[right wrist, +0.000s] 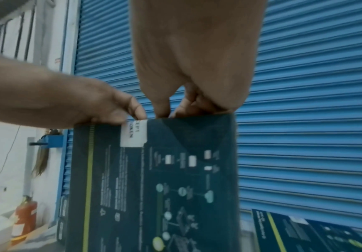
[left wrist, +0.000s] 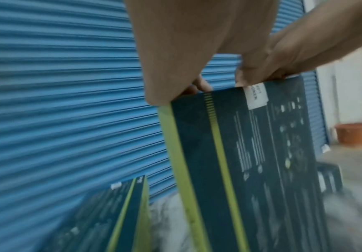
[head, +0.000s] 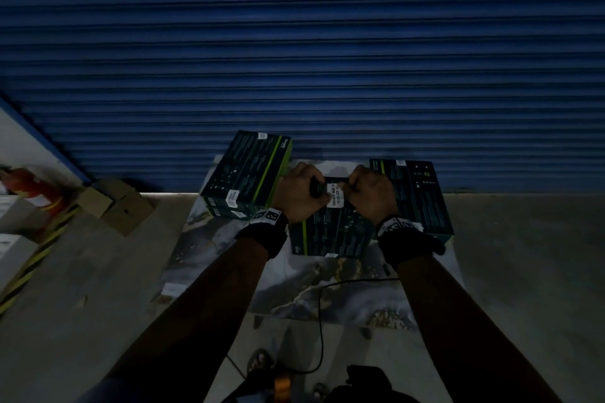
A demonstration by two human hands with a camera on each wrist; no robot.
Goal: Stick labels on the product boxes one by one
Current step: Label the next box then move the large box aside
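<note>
Forearms lay nearest the head camera, both wearing black wrist bands; left hand [head: 299, 193] and right hand [head: 371, 191] met at the far edge of the product box [head: 330, 229], fingers curled over that edge and gripping it; box held tilted between the hands above a marbled sheet [head: 294, 291] on the floor; white label [head: 334, 195] with black print lay on the dark face at the top edge, between the two hands.
Left wrist view alone showed the lime-green side edge of the box [left wrist: 182, 170], the label [left wrist: 256, 95] folded over the top edge, and an orange bucket [left wrist: 352, 135] far off.
Right wrist view alone showed a red fire extinguisher [right wrist: 25, 216] by the white wall; printed diagrams on the box [right wrist: 154, 187] blurred.
Head view alone showed a stack of boxes [head: 245, 170] at left and another box [head: 415, 196] at right, both against the blue shutter [head: 294, 42]; brown cartons [head: 114, 204] further left.
</note>
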